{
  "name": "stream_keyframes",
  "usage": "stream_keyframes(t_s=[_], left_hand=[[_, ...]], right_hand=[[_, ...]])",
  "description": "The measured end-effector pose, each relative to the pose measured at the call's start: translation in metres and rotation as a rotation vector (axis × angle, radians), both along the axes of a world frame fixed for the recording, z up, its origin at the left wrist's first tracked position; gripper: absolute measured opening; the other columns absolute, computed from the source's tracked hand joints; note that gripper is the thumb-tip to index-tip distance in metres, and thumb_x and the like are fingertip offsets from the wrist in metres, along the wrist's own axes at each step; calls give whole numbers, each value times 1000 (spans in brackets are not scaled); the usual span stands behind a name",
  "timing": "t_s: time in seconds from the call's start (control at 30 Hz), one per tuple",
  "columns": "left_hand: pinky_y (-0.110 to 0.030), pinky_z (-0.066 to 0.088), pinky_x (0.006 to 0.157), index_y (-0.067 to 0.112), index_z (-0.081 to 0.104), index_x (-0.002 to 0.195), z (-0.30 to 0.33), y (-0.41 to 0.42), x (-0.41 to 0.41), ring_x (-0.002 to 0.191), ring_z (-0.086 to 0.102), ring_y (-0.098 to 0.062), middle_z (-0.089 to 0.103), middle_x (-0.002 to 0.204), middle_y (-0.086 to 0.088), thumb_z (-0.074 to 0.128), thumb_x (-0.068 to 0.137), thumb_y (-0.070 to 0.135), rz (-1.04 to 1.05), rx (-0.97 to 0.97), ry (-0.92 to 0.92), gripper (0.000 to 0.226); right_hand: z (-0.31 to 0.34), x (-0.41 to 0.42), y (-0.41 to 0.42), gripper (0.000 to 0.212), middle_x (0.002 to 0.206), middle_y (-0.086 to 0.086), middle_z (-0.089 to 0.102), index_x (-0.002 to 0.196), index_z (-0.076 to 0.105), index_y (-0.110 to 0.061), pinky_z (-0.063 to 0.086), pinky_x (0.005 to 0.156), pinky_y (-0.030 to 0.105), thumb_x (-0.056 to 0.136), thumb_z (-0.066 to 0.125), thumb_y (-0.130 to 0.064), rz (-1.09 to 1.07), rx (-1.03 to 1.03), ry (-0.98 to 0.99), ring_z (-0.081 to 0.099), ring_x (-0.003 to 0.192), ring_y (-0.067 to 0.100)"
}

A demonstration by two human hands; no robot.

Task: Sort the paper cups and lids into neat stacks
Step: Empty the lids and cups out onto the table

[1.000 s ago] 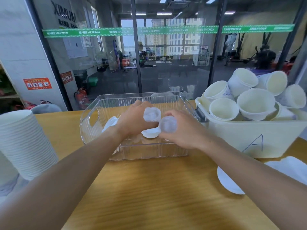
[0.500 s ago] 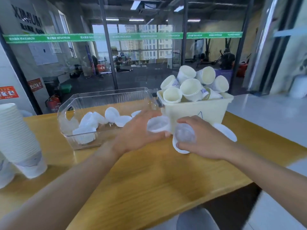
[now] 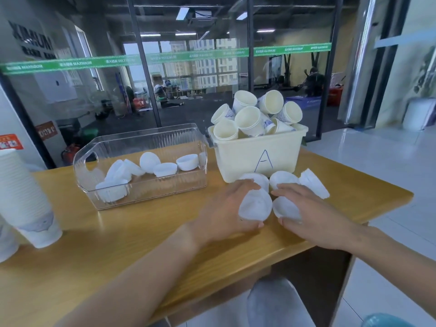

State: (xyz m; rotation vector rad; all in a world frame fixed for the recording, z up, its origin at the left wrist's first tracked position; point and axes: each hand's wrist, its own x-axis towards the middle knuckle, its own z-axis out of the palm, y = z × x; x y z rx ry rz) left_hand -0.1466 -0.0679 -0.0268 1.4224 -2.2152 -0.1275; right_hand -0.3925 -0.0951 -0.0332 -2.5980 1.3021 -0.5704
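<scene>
1. A lid (image 3: 256, 207) was grasped by the left hand (image 3: 226, 214); another lid (image 3: 286, 208) by the right hand (image 3: 312, 214).
2. Beyond the fingertips, loose paper cups (image 3: 247, 121) filled the bin (image 3: 259, 156), unsorted.
3. Far left of the fingers, one cup stack (image 3: 26, 201) stood finished.

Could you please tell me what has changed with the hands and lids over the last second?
Both hands, left hand and right hand, carried one lid each from the clear bin to the table before the cream bin. Bins unchanged.

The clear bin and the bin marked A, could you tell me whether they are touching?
Cannot tell. In the head view the clear bin and the bin marked A meet at their near top corners, but contact or overlap is unclear.
</scene>
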Motion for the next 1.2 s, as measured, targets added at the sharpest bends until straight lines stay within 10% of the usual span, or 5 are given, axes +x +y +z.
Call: stream_keyframes(t_s=[0.13, 0.3, 0.63, 0.93, 1.2], left_hand=[[-36, 43, 109, 36, 42, 148, 1, -2, 16, 137, 42, -6, 39, 154, 20, 86, 75, 54, -11, 41, 23, 87], [-35, 41, 112, 41, 37, 150, 5, -2, 36, 140, 37, 1, 33, 154, 28, 83, 74, 62, -18, 67, -18, 91], [-25, 48, 91, 35, 67, 115, 55, -37, 116, 110, 60, 0, 62, 116, 25, 63, 96, 51, 324, -85, 203, 24], [-34, 43, 102, 33, 48, 146, 79, -114, 230, 132, 51, -18, 54, 148, 7, 80, 84, 44, 517, 218, -387, 70], [-37, 44, 87, 21, 47, 139, 56, -161, 245, 119, 59, -30, 64, 126, -4, 67, 84, 51, 411, 296, -499, 66]], right_hand=[[2, 5, -10, 50, 141, -25, 45, 140, 51, -36, 18, 99, -4, 94, 70, -29, 8, -57, -130, 37, 134, -4], [5, 20, -23, 36, 133, -25, 53, 128, 59, -40, 31, 102, 8, 95, 70, -33, 38, -75, -254, 44, 129, -5], [59, 113, -47, 30, 124, -22, 61, 122, 64, -35, 30, 101, 5, 94, 68, -26, 150, -105, -416, 50, 121, -6], [91, 262, -116, 38, 147, 3, 47, 138, 54, -14, 35, 112, 40, 99, 55, -17, 134, -46, 25, 40, 140, 24], [75, 330, -176, 17, 136, 15, 49, 114, 56, -13, 42, 78, 36, 100, 59, -23, 12, 113, 388, 53, 111, 34]])
